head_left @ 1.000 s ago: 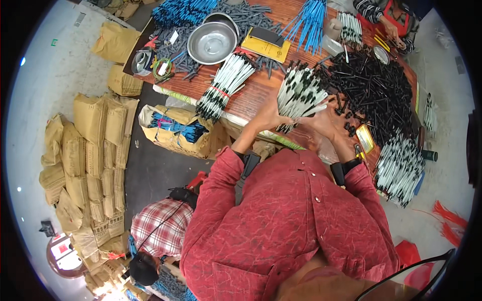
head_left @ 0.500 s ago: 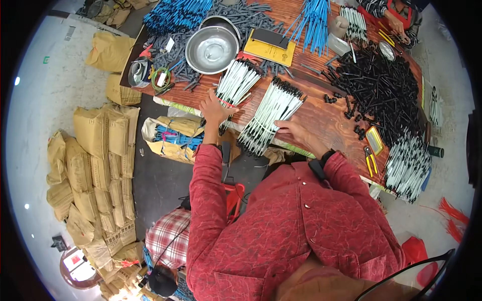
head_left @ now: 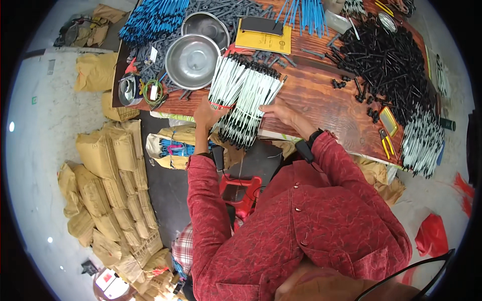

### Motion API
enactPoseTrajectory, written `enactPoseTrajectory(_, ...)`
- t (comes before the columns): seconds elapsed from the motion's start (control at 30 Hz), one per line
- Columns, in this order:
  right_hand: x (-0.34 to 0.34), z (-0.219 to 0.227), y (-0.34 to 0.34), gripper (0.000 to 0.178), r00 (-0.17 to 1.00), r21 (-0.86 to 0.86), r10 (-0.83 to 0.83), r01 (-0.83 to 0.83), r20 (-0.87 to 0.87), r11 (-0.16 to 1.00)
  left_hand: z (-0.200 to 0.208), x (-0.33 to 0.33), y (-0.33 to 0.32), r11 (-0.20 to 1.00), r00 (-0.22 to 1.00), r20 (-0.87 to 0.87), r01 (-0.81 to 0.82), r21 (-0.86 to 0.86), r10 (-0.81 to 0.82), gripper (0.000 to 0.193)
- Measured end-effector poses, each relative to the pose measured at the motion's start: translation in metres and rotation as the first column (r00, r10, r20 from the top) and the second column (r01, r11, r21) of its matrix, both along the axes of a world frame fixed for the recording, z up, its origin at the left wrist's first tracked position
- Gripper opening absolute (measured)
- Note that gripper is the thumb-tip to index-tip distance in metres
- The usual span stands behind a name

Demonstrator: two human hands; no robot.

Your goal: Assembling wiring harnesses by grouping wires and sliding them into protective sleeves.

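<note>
Two bundles of thin white rods with black ends stand side by side at the table's near edge, pressed together. My left hand [head_left: 205, 114] is closed around the lower part of the left bundle [head_left: 226, 83], which has a red tie around it. My right hand [head_left: 282, 111] grips the right side of the other bundle [head_left: 253, 100], its thumb lying against the rods. The black lower ends of both bundles hang past the table edge. My fingers behind the bundles are hidden.
Metal bowls [head_left: 193, 62] sit among grey plastic parts at the left. A yellow booklet [head_left: 266, 42] lies beyond the bundles. To the right are a black parts heap [head_left: 386, 65], yellow-handled pliers [head_left: 386, 143] and more white rods [head_left: 423, 143]. A red stool [head_left: 243, 193] stands below.
The right bundle has moved left against the left bundle, closing the gap between them. Both hands have come closer together, each still on its bundle. The whole view has shifted slightly.
</note>
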State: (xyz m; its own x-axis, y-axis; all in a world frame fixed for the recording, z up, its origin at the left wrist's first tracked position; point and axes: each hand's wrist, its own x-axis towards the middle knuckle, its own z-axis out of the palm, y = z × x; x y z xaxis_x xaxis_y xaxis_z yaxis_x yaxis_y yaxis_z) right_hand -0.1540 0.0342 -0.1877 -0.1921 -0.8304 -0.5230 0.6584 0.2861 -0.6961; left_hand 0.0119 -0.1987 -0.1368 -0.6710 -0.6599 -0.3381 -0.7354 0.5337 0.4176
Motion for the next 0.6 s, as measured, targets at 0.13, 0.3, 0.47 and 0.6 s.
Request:
enactPoseTrajectory(0.13,-0.003,0.001,-0.014,0.052,0.999,0.017,-0.005,0.006,-0.046,1.0,-0.006,0.003,-0.006,1.0,1.0,0.007,0.005,-0.026,-0.005,0.079)
enactPoseTrajectory(0.3,0.011,0.011,-0.007,0.048,0.902,-0.054,-0.135,0.124,-0.411,0.991,-0.012,0.008,-0.001,0.974,0.994,-0.072,0.071,-0.215,-0.088,0.085)
enactPoseTrajectory(0.47,0.003,-0.017,0.018,0.036,0.775,-0.009,-0.018,0.016,-0.632,1.0,-0.023,0.008,-0.005,0.892,0.909,-0.312,0.121,-0.436,-0.276,0.095)
enactPoseTrajectory(0.6,0.0,-0.023,0.083,0.028,0.708,0.056,0.072,-0.046,-0.703,0.997,-0.019,-0.005,0.035,0.789,0.924,-0.208,0.14,-0.598,-0.322,0.089)
